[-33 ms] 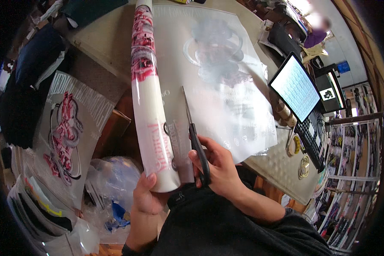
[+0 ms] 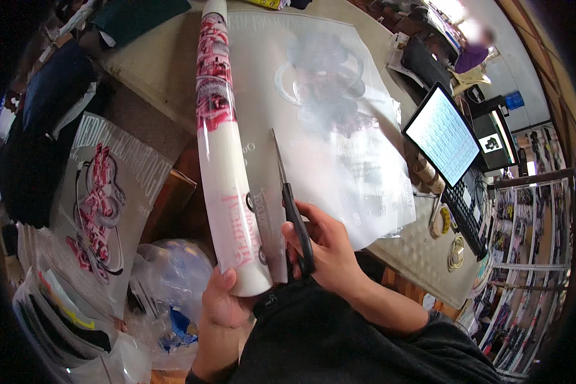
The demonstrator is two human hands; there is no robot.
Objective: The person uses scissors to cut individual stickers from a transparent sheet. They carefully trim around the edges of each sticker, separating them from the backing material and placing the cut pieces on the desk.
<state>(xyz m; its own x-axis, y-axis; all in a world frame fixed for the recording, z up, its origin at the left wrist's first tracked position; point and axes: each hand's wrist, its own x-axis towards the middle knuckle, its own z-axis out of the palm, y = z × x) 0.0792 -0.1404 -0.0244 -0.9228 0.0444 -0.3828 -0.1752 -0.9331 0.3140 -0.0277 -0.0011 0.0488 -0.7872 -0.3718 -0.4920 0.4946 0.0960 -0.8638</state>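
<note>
A roll of printed clear film [image 2: 227, 185], with pink and grey graphics around a white core, slants from the table's far side toward my body. At its near end my left hand [image 2: 226, 302] grips the rim, thumb on the outer side. Black-handled scissors [image 2: 292, 214] are in my right hand [image 2: 326, 253], just right of the roll. Their blades look closed and point away from me, above the film. From the roll, a wide printed sheet [image 2: 345, 160] spreads flat to the right, glossy and reflecting light.
Another printed clear sheet [image 2: 102, 211] hangs at the left, above a clear plastic bag [image 2: 173, 269]. To the right stand a monitor [image 2: 445, 134], a keyboard [image 2: 465, 205] and a yellow tape roll [image 2: 441, 219]. A person in purple [image 2: 472, 57] is at the far right.
The roll's near end and my left hand have shifted slightly down and to the right. My right hand and the scissors stay almost in place.
</note>
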